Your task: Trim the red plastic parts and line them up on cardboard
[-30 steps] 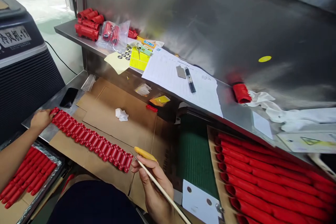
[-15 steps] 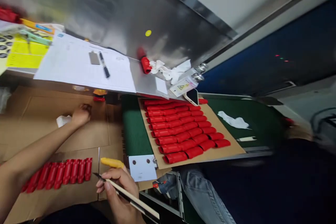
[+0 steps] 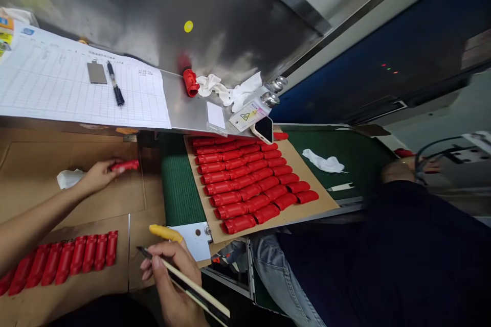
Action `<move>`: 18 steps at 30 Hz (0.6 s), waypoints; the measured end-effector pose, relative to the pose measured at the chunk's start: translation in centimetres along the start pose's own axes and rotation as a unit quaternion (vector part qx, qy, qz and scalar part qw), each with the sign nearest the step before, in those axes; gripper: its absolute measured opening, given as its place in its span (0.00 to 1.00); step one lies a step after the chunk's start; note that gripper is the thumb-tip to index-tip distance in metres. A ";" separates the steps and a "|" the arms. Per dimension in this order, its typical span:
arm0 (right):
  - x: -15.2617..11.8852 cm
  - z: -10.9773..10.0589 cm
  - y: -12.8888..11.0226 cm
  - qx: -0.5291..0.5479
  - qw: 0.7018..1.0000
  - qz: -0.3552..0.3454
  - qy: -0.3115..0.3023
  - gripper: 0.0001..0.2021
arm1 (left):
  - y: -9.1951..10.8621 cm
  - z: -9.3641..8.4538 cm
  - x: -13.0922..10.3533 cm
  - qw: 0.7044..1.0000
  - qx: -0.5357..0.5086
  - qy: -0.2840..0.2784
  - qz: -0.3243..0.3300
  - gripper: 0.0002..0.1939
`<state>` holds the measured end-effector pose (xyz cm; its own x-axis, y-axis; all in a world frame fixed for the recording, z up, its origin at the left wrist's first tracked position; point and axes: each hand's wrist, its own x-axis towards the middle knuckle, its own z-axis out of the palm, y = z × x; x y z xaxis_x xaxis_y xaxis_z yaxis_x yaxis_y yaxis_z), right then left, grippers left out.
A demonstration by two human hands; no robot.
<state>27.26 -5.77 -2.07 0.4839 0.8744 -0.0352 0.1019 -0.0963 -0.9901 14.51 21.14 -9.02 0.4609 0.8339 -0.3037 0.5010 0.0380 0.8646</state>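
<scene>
The left hand [image 3: 97,177] pinches one end of a slender, red, plastic-looking piece [image 3: 126,165] jutting beyond the grip, probably light and stiff, best held by its long sides, while the right hand [image 3: 174,276] clasps a slim, pale-handled knife [image 3: 196,288].

Pictured bare along left forearm [image 3: 49,214], tapering to a slim wrist | bare at left hand [image 3: 95,179] | bare at right hand [image 3: 174,276] but for a yellow finger cot [image 3: 165,232], elongated and round-tipped | clad below in dark, near-black fabric [image 3: 107,312], shadowed at lower edge.
</scene>
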 end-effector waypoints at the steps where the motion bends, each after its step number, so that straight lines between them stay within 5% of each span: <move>1: 0.4 0.3 -0.2 -0.003 1.000 0.013 0.005 0.15 | -0.1 -0.5 -3.7 0.999 -0.034 -0.017 -0.001 0.24; 4: 1.6 1.9 -0.7 0.015 0.995 0.085 -0.046 0.19 | -0.4 -1.6 -14.0 0.982 -0.178 -0.051 -0.046 0.24; 7: 1.9 4.2 -1.3 0.069 0.970 0.155 -0.171 0.22 | -0.6 -2.2 -20.6 0.948 -0.303 -0.029 -0.096 0.24; 12: 0.2 7.6 -1.9 0.073 0.955 0.142 -0.249 0.21 | -1.2 -2.8 -25.2 0.935 -0.304 0.146 -0.111 0.23; 15: -0.9 8.5 -2.2 -0.024 0.969 0.013 -0.246 0.18 | -1.4 -2.9 -27.0 0.934 -0.254 0.243 -0.062 0.20; 18: -1.6 8.9 -2.4 -0.075 0.966 -0.095 -0.227 0.13 | -1.5 -2.9 -28.1 0.923 -0.273 0.272 -0.008 0.17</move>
<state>18.49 -2.67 -0.84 0.0168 0.9983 0.0559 0.2932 0.0486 -0.9548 -1.35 -0.78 -0.65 -0.0529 0.9781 -0.2015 -0.0080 0.2014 0.9795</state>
